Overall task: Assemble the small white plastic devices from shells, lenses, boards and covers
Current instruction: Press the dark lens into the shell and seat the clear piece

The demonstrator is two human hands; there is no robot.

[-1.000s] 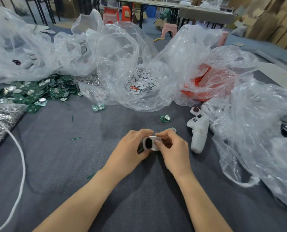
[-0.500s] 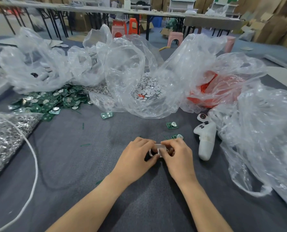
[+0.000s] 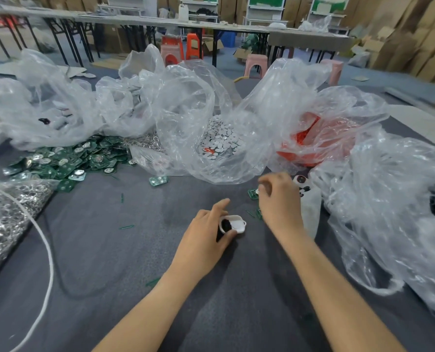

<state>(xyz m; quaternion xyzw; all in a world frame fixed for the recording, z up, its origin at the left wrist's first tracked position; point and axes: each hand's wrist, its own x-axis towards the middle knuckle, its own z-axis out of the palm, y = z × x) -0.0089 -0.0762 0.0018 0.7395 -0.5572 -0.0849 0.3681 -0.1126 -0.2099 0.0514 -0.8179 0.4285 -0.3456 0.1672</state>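
A moment ago both hands were pressed together on the shell; now they are apart. The left hand (image 3: 206, 237) alone grips the shell (image 3: 236, 224), thumb on its near rim and fingers round its left end. It holds the shell open side up, low over the table (image 3: 109, 262) at near centre. A dark lens (image 3: 225, 224) sits in the shell's left part, so the lens step looks done.

The right hand (image 3: 281, 199) has let go and reached farther and to the right. Its fingers curl down over a loose green board (image 3: 252, 193) lying near the shell. Motion blur hides whether they already pinch that board or only hover over it; I cannot tell. By my reading, fitting a board into the shell comes next. The board pile (image 3: 66, 161) lies well apart at far left.
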